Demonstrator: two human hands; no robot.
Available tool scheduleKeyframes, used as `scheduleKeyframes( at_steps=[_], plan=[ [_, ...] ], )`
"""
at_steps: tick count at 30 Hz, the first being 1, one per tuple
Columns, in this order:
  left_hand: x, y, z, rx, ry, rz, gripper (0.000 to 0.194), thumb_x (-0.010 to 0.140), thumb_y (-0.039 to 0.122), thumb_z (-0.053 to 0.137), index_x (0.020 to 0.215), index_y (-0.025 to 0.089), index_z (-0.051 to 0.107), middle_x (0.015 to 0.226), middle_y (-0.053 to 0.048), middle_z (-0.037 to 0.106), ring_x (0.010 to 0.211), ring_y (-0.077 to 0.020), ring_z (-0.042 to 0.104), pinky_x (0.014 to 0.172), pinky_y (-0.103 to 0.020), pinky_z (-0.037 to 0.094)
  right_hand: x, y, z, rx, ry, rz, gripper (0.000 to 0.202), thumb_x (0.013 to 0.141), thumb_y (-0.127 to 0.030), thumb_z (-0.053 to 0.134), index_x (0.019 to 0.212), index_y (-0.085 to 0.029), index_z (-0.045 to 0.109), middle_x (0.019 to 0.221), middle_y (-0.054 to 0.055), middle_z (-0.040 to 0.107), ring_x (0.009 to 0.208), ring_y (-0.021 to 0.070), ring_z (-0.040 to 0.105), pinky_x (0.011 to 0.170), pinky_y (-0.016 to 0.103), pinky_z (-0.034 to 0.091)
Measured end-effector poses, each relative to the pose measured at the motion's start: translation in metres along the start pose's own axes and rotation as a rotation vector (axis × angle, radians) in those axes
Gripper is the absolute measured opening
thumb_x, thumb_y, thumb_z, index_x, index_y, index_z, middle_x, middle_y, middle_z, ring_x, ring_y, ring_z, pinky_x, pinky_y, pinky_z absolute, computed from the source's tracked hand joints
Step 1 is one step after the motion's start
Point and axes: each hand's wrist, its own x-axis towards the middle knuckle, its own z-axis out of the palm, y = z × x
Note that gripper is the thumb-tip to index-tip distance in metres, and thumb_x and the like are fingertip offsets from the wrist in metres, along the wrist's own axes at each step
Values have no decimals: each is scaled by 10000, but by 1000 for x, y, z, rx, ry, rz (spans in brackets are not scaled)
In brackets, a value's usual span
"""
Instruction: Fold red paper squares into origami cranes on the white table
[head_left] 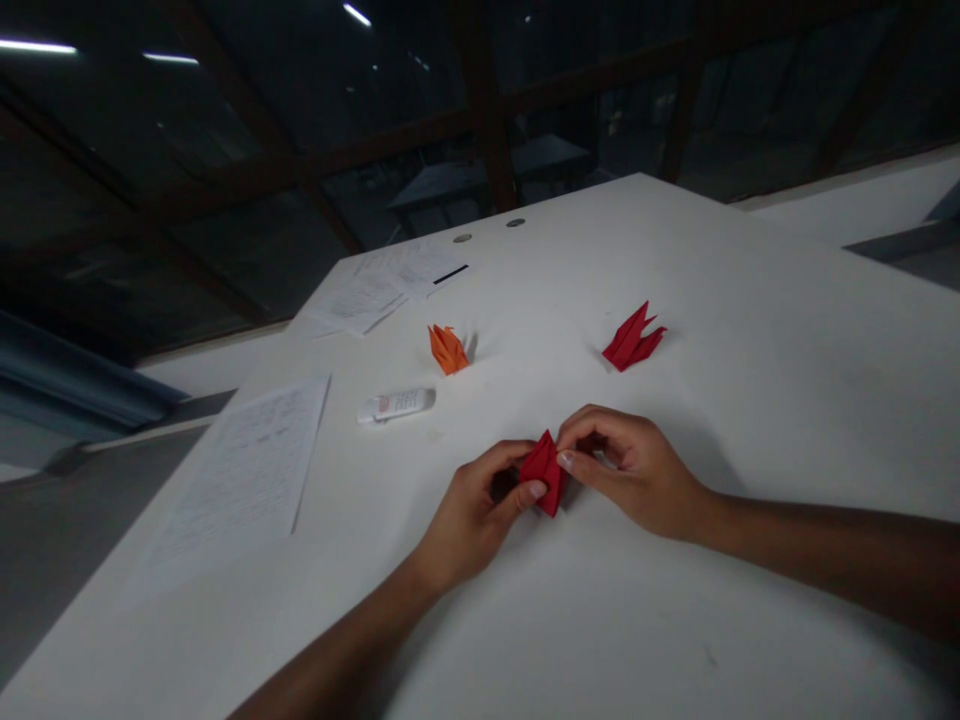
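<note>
A piece of folded red paper (pixel 550 480), pointed at top and bottom, is held just above the table between my two hands. My left hand (pixel 480 505) grips its left side, with the thumb across the front and the fingers behind. On the other side, my right hand (pixel 634 465) pinches the paper's right edge between thumb and index finger. Beyond the hands stand an orange origami crane (pixel 448 350) to the left and a red origami crane (pixel 634 340) to the right.
A white remote-like object (pixel 397 404) with markings lies left of the hands. Printed sheets (pixel 240 470) cover part of the left side, and more papers (pixel 375 295) lie at the far left of the white table (pixel 787 400). Dark windows (pixel 405 80) rise behind.
</note>
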Motion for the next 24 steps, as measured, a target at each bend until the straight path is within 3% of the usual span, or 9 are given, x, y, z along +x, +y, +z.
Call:
scheduleKeyframes(
  at_steps=[11, 24],
  plan=[
    [0, -2, 0, -120, -32, -14, 321, 922, 274, 705, 1222, 172, 656, 1134, -97, 699, 982, -192, 659, 881, -324, 536, 0, 4, 1, 153, -37, 87, 73, 922, -260, 685, 985, -223, 680, 860, 6, 662, 766, 152, 587, 697, 300, 467],
    [0, -1, 0, -127, -33, -11, 282, 911, 273, 720, 1173, 175, 680, 1140, -95, 707, 1003, -196, 667, 894, -319, 537, -3, 3, 1, 217, -22, 88, 126, 893, -182, 693, 1005, -232, 665, 847, -6, 643, 775, 150, 581, 712, 301, 451]
  ],
)
